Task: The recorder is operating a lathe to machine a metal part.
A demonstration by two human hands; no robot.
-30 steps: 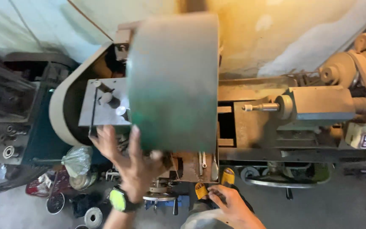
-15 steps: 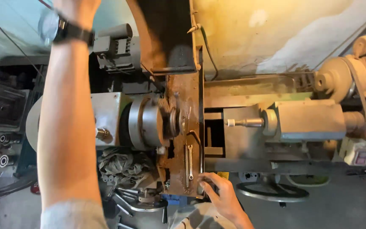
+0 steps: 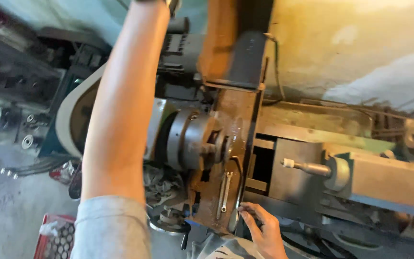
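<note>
I look down on a metal lathe. My left forearm reaches up past the top edge, so the hand itself is out of frame; only a watch strap shows at the wrist. The dark, curved chuck guard stands raised above the bare grey chuck. My right hand rests low in the view, fingers spread, with its fingertips on the edge of a rusty flat plate. A slim spanner lies on that plate just left of the hand.
The tailstock with its pointed spindle sits to the right of the chuck. A motor is behind the headstock. A handwheel and a red crate of small parts are at lower left.
The green guard that covered the chuck a second ago has swung up with my left arm, baring the chuck. My left hand has left the frame at the top. The view has shifted closer.
</note>
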